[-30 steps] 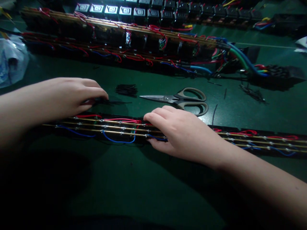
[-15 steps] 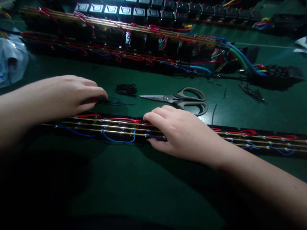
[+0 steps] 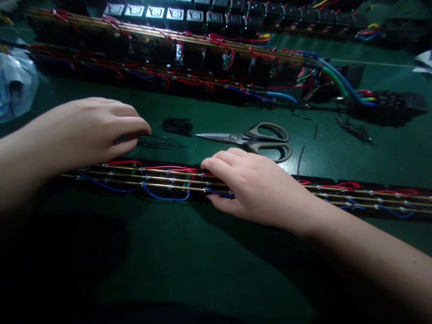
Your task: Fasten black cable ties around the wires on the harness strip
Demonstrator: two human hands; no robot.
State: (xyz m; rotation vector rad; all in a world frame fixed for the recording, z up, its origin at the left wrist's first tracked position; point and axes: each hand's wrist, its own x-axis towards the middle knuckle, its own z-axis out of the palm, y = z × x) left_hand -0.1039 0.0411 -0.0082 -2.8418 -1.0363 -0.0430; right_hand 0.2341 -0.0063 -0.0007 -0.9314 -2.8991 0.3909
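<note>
My left hand (image 3: 114, 126) is closed in a pinch on a thin black strip, which looks like a cable tie (image 3: 160, 136); its held end is hidden by the fingers. Just below lie several more thin black strips (image 3: 165, 145) on the table. My right hand (image 3: 249, 189) grips a long black bar (image 3: 168, 180) with brass rods, solder joints and red and blue wires. The fingers lie over its far edge and the thumb is at its near edge. Between and beyond my hands are a bundle of black strips (image 3: 177, 126) and scissors (image 3: 243, 137), blades pointing left.
Larger wired assemblies (image 3: 168, 54) with brass rods run across the back of the green table (image 3: 189, 261). A heap of short black pieces (image 3: 354, 130) lies at the right, with loose strips (image 3: 301, 159) nearby. A clear plastic bag (image 3: 16, 85) sits at the far left.
My left hand has risen slightly away from the strips on the table, and a single thin strip now shows apart from them at its fingertips. The right hand has stayed on the bar.
</note>
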